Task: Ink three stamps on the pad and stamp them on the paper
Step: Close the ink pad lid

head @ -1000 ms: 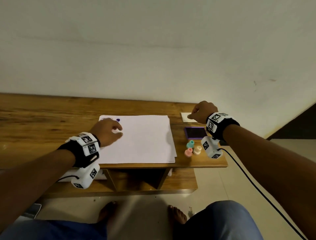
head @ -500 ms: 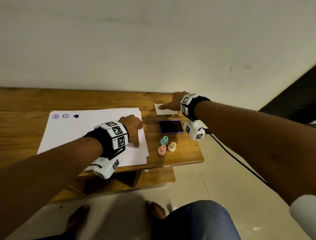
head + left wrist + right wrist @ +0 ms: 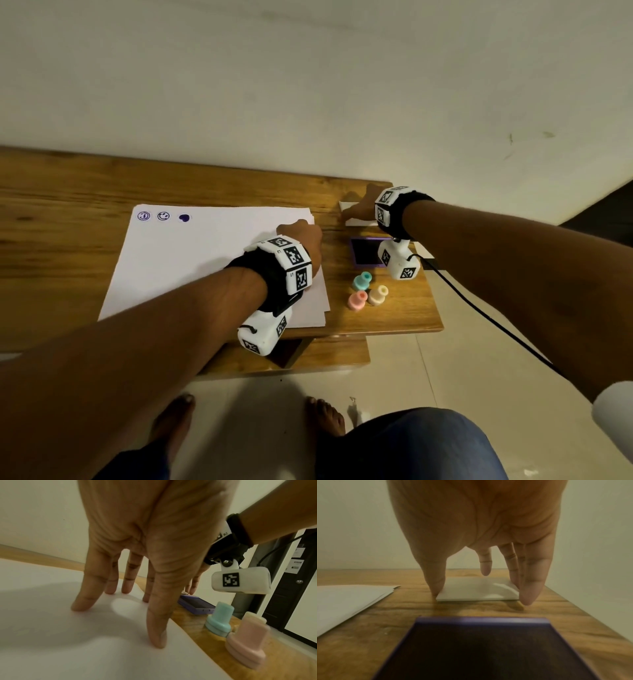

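On the wooden table [image 3: 68, 240], the paper [image 3: 191, 260] lies flat with three purple prints in a row at its far left corner: two round faces [image 3: 144, 216] [image 3: 163, 216] and a solid heart [image 3: 184, 218]. Left hand [image 3: 305, 240] rests on the paper's right edge, fingers [image 3: 85, 601] straight and spread, tips pressing down on the sheet, holding nothing. More sheets sit under the top one, edges showing at the right.

Right of the paper, the ink pad [image 3: 366, 251] lies open, purple case, dark surface up. Near side of the pad, three stamps stand upright in a tight cluster: teal [image 3: 362, 281], pink [image 3: 357, 300], cream [image 3: 377, 294]. In the left wrist view teal and pink bases touch; the cream one is mostly hidden behind pink. All three well apart from either hand.

Beyond the pad, a small white lid [image 3: 477, 589] lies flat near the table's back edge. Right hand [image 3: 363, 205] reaches over it, thumb at its left corner, fingers [image 3: 530, 592] at its right edge, index raised clear. Fingers extended, tips down. Cannot tell whether it pinches the lid or only touches it.

Floor below: bare feet [image 3: 323, 416], and blue jeans [image 3: 411, 445]. A black cable [image 3: 479, 308] trails from the right wrist camera.
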The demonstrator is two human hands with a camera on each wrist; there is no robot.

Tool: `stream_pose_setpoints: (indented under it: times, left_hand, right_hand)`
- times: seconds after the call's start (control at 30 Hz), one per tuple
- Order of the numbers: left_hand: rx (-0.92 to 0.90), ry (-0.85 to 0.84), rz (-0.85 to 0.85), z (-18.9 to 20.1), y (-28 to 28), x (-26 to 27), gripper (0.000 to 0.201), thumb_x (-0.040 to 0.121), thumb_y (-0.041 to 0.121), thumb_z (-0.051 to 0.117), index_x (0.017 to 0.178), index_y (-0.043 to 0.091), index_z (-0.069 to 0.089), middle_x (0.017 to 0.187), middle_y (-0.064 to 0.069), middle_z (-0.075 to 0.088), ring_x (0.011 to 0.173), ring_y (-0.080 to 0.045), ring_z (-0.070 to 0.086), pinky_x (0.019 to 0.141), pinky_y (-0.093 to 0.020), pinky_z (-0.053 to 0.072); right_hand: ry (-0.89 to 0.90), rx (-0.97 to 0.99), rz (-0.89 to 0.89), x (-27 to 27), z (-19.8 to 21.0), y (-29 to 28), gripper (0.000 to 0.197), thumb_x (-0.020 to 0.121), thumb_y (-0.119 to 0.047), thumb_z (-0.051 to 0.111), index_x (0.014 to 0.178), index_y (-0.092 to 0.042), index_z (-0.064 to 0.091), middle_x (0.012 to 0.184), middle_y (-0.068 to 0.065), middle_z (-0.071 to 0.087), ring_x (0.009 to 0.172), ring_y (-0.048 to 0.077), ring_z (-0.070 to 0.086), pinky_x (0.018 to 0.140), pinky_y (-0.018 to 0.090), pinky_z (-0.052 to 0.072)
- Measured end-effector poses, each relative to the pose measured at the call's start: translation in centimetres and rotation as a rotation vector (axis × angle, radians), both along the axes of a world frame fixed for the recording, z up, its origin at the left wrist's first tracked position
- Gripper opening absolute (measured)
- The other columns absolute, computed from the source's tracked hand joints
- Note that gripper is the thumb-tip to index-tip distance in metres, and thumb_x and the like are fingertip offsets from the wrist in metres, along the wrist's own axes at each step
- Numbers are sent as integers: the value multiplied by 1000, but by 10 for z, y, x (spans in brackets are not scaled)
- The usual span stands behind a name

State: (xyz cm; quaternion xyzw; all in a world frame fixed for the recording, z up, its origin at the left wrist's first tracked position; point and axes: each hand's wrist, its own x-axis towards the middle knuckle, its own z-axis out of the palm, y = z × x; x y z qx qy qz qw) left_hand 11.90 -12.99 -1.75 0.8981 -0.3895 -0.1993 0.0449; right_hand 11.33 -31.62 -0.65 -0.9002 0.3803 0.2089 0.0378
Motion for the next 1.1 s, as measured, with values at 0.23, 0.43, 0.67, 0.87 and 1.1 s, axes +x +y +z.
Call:
stream_pose_setpoints:
  times: [0.23,0.43,0.67,0.87,1.1]
  left_hand:
    - [-43,4,10,3,1,-2,26,86,13,65,111,7,62,119,-11,63,108,-29,62,78,-29,40]
    - [-67,41,42,5,2,-4,27,83,9,67,109,4,64,116,-13,65,104,-32,65,84,-31,48]
    - [69,143,10,12,7,3,65,58,24,89,117,10,65,115,-4,63,99,-24,61,80,-29,50]
    - [-44,95,59,26,-1,18,56,65,35,85,115,21,65,117,-3,65,107,-24,59,78,-26,42]
    - [-171,380,141,13,-35,0,71,71,30,83,133,17,52,117,-4,65,98,-20,66,88,-34,54]
  right_hand:
    - [-10,36,-9,-14,10,2,101,64,-74,67,145,-19,38,137,16,53,102,34,51,76,37,43]
    - [-1,54,-20,-47,20,2,100,69,-77,63,146,-21,34,140,16,52,110,36,53,75,39,40]
    - [-69,114,-44,-75,12,6,100,66,-80,64,142,-21,37,133,14,58,111,35,56,76,38,45]
    - [-172,147,-36,-87,5,4,92,65,-77,69,135,-22,44,124,10,63,105,32,58,77,36,48]
    - [-218,162,-9,-96,-6,8,96,57,-84,63,130,-25,46,124,10,62,102,33,63,85,44,57]
